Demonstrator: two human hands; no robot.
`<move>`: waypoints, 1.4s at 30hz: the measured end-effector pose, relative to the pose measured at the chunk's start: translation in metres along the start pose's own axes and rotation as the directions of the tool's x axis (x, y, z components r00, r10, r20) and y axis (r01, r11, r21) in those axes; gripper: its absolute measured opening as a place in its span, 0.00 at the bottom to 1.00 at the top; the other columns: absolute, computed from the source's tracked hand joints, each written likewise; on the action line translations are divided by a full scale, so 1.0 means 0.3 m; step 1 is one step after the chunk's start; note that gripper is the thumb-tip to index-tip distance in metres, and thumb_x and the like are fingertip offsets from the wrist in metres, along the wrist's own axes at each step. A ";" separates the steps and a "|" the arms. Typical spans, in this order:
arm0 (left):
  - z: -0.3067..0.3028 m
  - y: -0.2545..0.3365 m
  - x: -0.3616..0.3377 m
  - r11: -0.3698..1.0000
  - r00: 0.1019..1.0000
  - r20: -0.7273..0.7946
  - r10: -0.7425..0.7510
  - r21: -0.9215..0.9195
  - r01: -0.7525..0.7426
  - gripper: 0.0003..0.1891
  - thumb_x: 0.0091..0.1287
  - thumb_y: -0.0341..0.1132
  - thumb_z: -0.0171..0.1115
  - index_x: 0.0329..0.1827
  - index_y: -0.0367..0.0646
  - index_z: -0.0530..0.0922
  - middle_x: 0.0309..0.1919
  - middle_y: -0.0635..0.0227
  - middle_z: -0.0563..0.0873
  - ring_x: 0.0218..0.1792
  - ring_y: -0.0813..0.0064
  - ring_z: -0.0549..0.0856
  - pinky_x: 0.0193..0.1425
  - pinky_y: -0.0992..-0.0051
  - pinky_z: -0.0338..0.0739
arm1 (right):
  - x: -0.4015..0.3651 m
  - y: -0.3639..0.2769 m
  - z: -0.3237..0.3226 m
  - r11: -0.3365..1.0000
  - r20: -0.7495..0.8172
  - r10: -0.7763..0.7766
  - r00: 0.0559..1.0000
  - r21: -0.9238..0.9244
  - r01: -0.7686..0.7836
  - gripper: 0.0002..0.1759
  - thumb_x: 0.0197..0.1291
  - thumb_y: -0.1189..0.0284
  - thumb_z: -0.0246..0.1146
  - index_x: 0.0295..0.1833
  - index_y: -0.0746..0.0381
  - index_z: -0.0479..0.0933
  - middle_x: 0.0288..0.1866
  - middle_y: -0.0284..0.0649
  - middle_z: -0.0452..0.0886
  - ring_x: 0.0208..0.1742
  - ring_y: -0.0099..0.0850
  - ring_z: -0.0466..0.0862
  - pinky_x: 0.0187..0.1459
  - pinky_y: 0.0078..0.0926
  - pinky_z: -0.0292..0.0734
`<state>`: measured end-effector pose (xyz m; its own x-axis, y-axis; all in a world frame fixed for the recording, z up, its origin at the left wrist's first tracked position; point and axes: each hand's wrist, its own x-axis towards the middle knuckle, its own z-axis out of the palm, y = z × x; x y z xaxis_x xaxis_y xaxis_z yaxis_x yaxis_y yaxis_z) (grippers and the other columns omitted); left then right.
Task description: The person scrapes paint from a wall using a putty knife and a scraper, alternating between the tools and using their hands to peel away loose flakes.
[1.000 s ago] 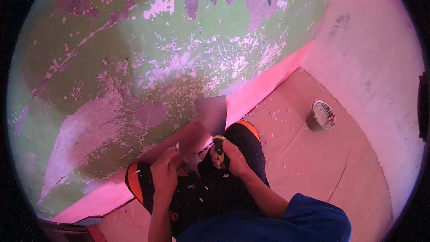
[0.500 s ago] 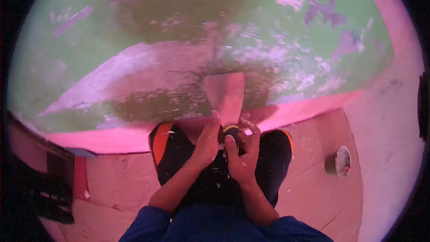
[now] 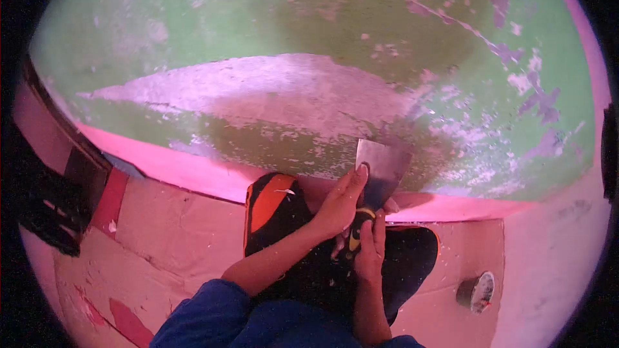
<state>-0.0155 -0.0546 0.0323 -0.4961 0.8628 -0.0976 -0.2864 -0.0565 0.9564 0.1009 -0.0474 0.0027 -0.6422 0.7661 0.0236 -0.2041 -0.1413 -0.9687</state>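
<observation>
A person is clenching the scraper [image 3: 383, 166] handle in the right hand [image 3: 369, 249] while the left hand [image 3: 338, 204] is gripping the blade, apparently to press it harder against the peeling green wall [image 3: 258, 26], just above its pink baseboard [image 3: 193, 174].

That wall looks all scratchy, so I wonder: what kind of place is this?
Probably a room being redone for painting. The green wall has bare, flaking patches, the left hand and right hand press a scraper against it, and cardboard lies underfoot.
</observation>
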 end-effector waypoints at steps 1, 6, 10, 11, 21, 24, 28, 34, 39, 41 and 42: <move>0.000 0.001 -0.014 1.000 0.999 -0.044 0.021 0.008 -0.021 0.29 0.70 0.54 0.37 0.57 0.35 0.66 0.47 0.62 0.76 0.44 0.76 0.73 0.47 0.78 0.64 | -0.012 -0.020 0.011 0.995 0.026 0.090 0.996 0.044 -0.091 0.25 0.68 0.69 0.43 0.68 0.62 0.47 0.30 0.37 0.72 0.22 0.24 0.72 0.21 0.20 0.69; 0.003 0.081 -0.004 0.973 0.967 -0.117 0.227 0.074 -0.220 0.29 0.70 0.53 0.38 0.57 0.31 0.66 0.52 0.57 0.74 0.56 0.69 0.70 0.62 0.75 0.59 | 0.057 -0.013 0.066 0.990 0.021 -0.100 0.995 -0.097 0.101 0.25 0.69 0.68 0.41 0.69 0.59 0.46 0.30 0.36 0.72 0.16 0.21 0.69 0.15 0.18 0.65; 0.027 0.153 -0.034 0.971 0.954 -0.188 0.235 0.093 -0.221 0.25 0.71 0.50 0.39 0.54 0.35 0.68 0.46 0.57 0.76 0.50 0.68 0.73 0.58 0.74 0.63 | 0.041 -0.076 0.136 0.987 -0.079 -0.113 0.990 -0.122 0.103 0.26 0.69 0.69 0.41 0.70 0.58 0.45 0.32 0.35 0.71 0.18 0.17 0.68 0.14 0.14 0.63; 0.021 0.115 -0.031 0.969 0.954 -0.176 0.242 0.095 -0.228 0.25 0.71 0.50 0.39 0.54 0.35 0.68 0.46 0.57 0.76 0.50 0.68 0.73 0.58 0.74 0.63 | 0.033 -0.051 0.130 0.986 -0.087 -0.124 0.988 -0.121 0.113 0.26 0.69 0.69 0.41 0.70 0.58 0.45 0.32 0.35 0.71 0.18 0.17 0.68 0.14 0.14 0.63; -0.013 0.181 -0.015 0.981 0.980 -0.061 0.188 0.058 -0.185 0.24 0.71 0.48 0.40 0.53 0.33 0.69 0.41 0.55 0.78 0.45 0.69 0.76 0.54 0.72 0.68 | 0.054 -0.054 0.165 0.992 -0.085 -0.115 0.990 -0.059 0.110 0.29 0.68 0.65 0.42 0.71 0.58 0.41 0.55 0.43 0.67 0.32 0.22 0.74 0.22 0.16 0.69; -0.033 0.025 -0.044 0.966 0.953 -0.155 0.260 0.061 -0.253 0.23 0.71 0.47 0.40 0.55 0.33 0.67 0.42 0.53 0.79 0.47 0.68 0.77 0.55 0.71 0.67 | -0.008 0.043 0.153 0.996 -0.050 -0.086 0.995 -0.019 0.085 0.30 0.68 0.64 0.42 0.71 0.59 0.41 0.57 0.45 0.65 0.32 0.23 0.74 0.21 0.16 0.68; -0.067 -0.059 -0.083 0.981 0.962 -0.210 0.172 0.128 -0.148 0.23 0.72 0.46 0.39 0.55 0.32 0.66 0.44 0.51 0.77 0.48 0.68 0.76 0.56 0.70 0.66 | -0.050 0.105 0.150 0.998 -0.028 -0.060 0.998 0.015 0.061 0.29 0.68 0.64 0.42 0.70 0.60 0.43 0.62 0.47 0.62 0.40 0.30 0.76 0.29 0.21 0.74; -0.052 0.268 -0.069 0.952 0.970 -0.024 0.243 0.196 -0.234 0.24 0.71 0.45 0.38 0.57 0.32 0.66 0.47 0.49 0.76 0.53 0.60 0.74 0.59 0.72 0.64 | 0.065 0.025 0.162 0.895 -0.190 -0.319 0.928 -0.382 0.230 0.33 0.61 0.60 0.52 0.66 0.66 0.55 0.71 0.52 0.47 0.70 0.43 0.55 0.65 0.39 0.55; -0.048 -0.023 -0.136 0.947 0.938 -0.168 0.303 0.167 -0.275 0.21 0.72 0.43 0.38 0.53 0.33 0.69 0.46 0.55 0.76 0.50 0.68 0.73 0.58 0.71 0.65 | -0.089 0.142 0.119 0.972 -0.091 -0.202 0.975 -0.141 0.188 0.31 0.65 0.60 0.48 0.66 0.68 0.53 0.62 0.51 0.63 0.59 0.34 0.67 0.57 0.29 0.64; -0.044 -0.006 -0.141 0.989 0.960 -0.236 0.148 0.018 -0.148 0.19 0.71 0.44 0.42 0.44 0.34 0.71 0.28 0.60 0.79 0.34 0.66 0.80 0.40 0.70 0.72 | -0.048 0.101 0.133 0.966 -0.078 -0.191 0.978 -0.191 0.173 0.30 0.65 0.62 0.47 0.67 0.68 0.52 0.61 0.50 0.64 0.58 0.33 0.67 0.56 0.29 0.65; -0.046 0.023 -0.119 0.992 0.972 -0.194 0.130 0.016 -0.129 0.19 0.71 0.44 0.42 0.44 0.34 0.71 0.28 0.60 0.79 0.34 0.66 0.80 0.40 0.70 0.72 | -0.032 0.086 0.138 0.962 -0.015 -0.147 0.989 -0.233 0.139 0.29 0.66 0.64 0.46 0.67 0.68 0.50 0.60 0.49 0.66 0.57 0.33 0.68 0.55 0.28 0.65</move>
<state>-0.0109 -0.0926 0.0386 -0.6789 0.7339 -0.0243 -0.2066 -0.1591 0.9654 0.0711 -0.0844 -0.0123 -0.5943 0.7878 0.1617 -0.1134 0.1169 -0.9866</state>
